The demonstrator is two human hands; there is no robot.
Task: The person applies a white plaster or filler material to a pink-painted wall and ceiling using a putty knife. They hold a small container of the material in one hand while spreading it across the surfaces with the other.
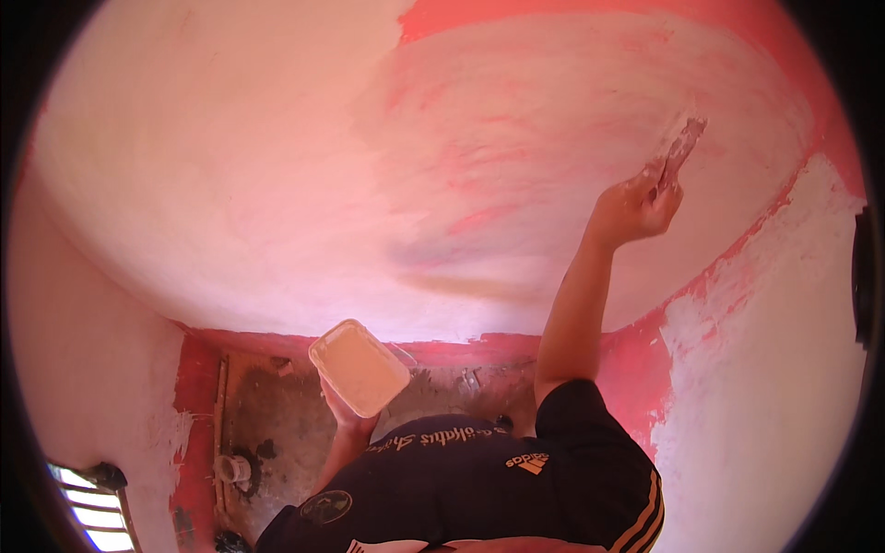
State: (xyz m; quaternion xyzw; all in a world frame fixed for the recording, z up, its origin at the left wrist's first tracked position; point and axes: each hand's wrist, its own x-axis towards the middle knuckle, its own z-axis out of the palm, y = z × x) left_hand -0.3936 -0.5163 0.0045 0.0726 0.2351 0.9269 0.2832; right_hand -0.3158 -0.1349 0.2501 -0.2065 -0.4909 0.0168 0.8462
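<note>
My right hand point(638, 208), stretched up to the right, is closed around a putty knife point(682, 152) smeared with pale filler. Its blade lies against or very near the wall point(516, 120), which carries a whitish coat with red showing through in streaks. Low at the middle left, my left hand point(348, 412) grips a rectangular plastic tub point(359, 369) from beneath and the side. Pale, creamy filler fills the tub's opening. Most of the left fingers are hidden behind the tub.
Bare red paint point(636, 355) borders the coated wall at its lower and right edges. Side walls close in on both sides. On the stained floor point(286, 405) at the lower left stands a small white bucket point(234, 469). A barred window point(92, 507) is at the far lower left.
</note>
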